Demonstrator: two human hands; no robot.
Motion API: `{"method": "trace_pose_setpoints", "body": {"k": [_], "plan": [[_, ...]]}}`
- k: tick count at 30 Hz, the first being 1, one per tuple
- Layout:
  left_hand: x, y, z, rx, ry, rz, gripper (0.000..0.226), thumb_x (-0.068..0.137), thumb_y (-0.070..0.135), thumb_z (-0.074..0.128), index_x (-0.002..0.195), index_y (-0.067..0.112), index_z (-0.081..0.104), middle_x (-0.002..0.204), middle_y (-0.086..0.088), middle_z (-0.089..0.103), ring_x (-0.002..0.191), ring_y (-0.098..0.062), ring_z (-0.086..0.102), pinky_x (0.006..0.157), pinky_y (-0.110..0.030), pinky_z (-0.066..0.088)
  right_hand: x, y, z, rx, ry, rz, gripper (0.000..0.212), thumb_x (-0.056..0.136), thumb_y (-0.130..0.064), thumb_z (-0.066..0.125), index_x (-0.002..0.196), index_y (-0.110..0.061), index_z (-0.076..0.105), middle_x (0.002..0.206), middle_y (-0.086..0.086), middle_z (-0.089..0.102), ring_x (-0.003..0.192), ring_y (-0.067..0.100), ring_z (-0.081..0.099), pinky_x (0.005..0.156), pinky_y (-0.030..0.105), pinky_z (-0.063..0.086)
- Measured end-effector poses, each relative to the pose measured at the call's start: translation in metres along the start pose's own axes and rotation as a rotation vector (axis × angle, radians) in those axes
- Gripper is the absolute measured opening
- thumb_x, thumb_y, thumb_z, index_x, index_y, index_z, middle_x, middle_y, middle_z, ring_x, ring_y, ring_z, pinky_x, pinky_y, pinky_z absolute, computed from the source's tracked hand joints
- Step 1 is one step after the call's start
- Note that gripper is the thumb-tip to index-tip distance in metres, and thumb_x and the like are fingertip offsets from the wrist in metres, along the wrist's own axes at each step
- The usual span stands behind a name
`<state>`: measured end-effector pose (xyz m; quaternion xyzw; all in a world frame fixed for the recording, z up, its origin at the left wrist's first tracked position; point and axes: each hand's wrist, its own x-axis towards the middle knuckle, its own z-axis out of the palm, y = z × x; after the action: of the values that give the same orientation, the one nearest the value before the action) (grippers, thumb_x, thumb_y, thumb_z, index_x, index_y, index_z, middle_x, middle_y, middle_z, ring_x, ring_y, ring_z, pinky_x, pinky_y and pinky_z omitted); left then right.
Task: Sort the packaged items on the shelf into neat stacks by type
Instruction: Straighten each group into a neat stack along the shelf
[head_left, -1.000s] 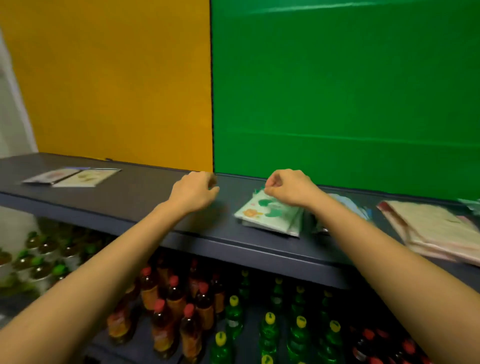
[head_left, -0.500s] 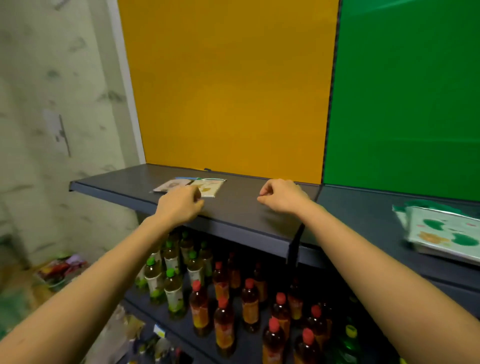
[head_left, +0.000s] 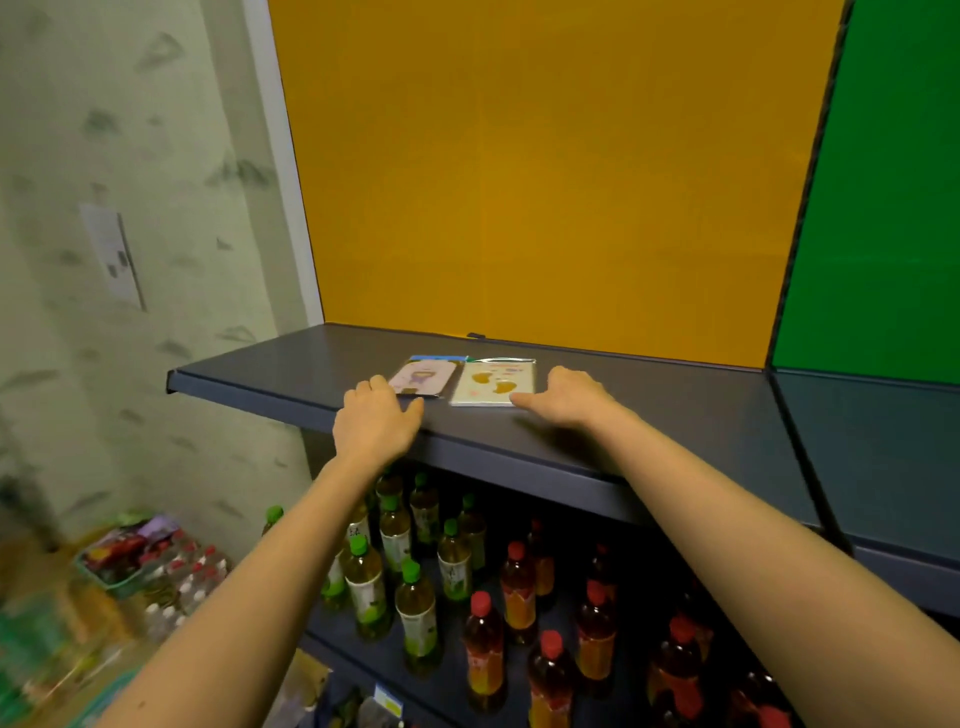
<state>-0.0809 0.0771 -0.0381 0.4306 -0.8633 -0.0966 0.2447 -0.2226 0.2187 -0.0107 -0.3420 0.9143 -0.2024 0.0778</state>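
Two flat packets lie side by side on the dark grey shelf (head_left: 270, 371). The left packet (head_left: 423, 376) is pinkish with a purple figure and a blue top edge. The right packet (head_left: 493, 382) is cream with yellow shapes. My left hand (head_left: 376, 421) hovers at the near corner of the pink packet, fingers spread, holding nothing. My right hand (head_left: 569, 397) rests at the right edge of the cream packet, thumb touching its near corner, fingers apart.
A yellow back panel (head_left: 545, 182) and a green one (head_left: 893, 208) stand behind the shelf. Below, green-capped bottles (head_left: 415, 613) and red-capped bottles (head_left: 519, 597) fill the lower shelf. A basket of goods (head_left: 135, 558) sits on the floor at left by the wall.
The view swung left, away from the green-patterned packet stack. Both hands moved forward to the two packets at the shelf's left and opened from loose fists.
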Motion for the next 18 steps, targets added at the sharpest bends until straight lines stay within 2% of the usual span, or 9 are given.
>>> {"method": "trace_pose_setpoints", "body": {"k": [4,9,14,16,18], "plan": [[0.042,-0.008,0.014,-0.002,-0.109,-0.021,0.071,0.088,0.061,0.038,0.127,0.002,0.046,0.133,-0.019,0.052,0.121,-0.035,0.048,0.094,-0.043,0.043,0.029,-0.014,0.006,-0.087,-0.013,0.078,0.078,0.084,-0.066,0.043,0.139,-0.01,0.039,0.143,0.01,0.045,0.129,0.031,0.045,0.096,0.037,0.04],[0.094,-0.007,0.031,-0.053,-0.288,-0.056,0.107,0.064,0.079,0.053,0.139,0.004,0.034,0.143,-0.015,0.043,0.131,-0.032,0.04,0.102,-0.042,0.038,0.061,-0.029,0.005,-0.202,-0.018,0.159,0.086,0.078,-0.076,0.039,0.135,-0.012,0.045,0.142,0.009,0.047,0.127,0.032,0.046,0.098,0.04,0.039],[0.14,-0.016,0.032,-0.074,-0.408,-0.023,0.11,0.061,0.064,0.072,0.142,0.004,0.027,0.148,-0.014,0.035,0.138,-0.031,0.03,0.106,-0.043,0.035,0.077,-0.046,0.011,-0.253,-0.009,0.25,0.098,0.07,-0.085,0.036,0.135,-0.013,0.046,0.14,0.008,0.048,0.127,0.031,0.046,0.097,0.039,0.04],[0.154,-0.02,0.024,-0.082,-0.524,0.0,0.115,0.058,0.061,0.076,0.144,0.004,0.026,0.151,-0.012,0.031,0.138,-0.03,0.031,0.108,-0.039,0.034,0.079,-0.054,0.018,-0.296,0.011,0.287,0.101,0.068,-0.088,0.031,0.136,-0.014,0.046,0.14,0.007,0.049,0.128,0.03,0.046,0.096,0.037,0.04],[0.161,-0.021,0.016,-0.153,-0.685,0.015,0.098,0.07,0.05,0.075,0.144,0.006,0.029,0.152,-0.007,0.031,0.138,-0.026,0.032,0.103,-0.032,0.032,0.081,-0.063,0.024,-0.331,0.008,0.321,0.106,0.065,-0.09,0.029,0.139,-0.016,0.043,0.143,0.006,0.047,0.13,0.028,0.044,0.097,0.036,0.039]]}}
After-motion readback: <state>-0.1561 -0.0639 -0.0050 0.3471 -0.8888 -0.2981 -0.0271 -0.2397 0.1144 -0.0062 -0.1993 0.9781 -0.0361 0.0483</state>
